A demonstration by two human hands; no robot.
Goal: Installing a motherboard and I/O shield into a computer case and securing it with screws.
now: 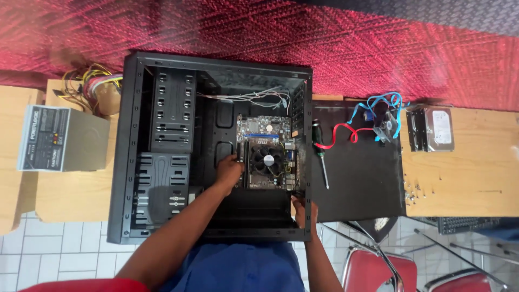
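An open black metal computer case (162, 162) lies on its side across a pale wooden table (465, 178), with a small green motherboard (266, 154) and its round black cooling fan (267, 160) sitting inside near the right wall. The left hand (228, 172) reaches into the case, fingers curled against the board's left edge, touching it. The right hand (303, 208) rests at the case's lower right corner, fingers bent over the rim; whether it grips anything is hard to tell, since the wall hides the fingertips. Thin white wires (254, 97) trail above the board. Left of the case stands a grey power supply box (59, 139). To the right lie a green-handled screwdriver (320, 154), red and blue flat cables (373, 116) and a silver hard drive (432, 128).
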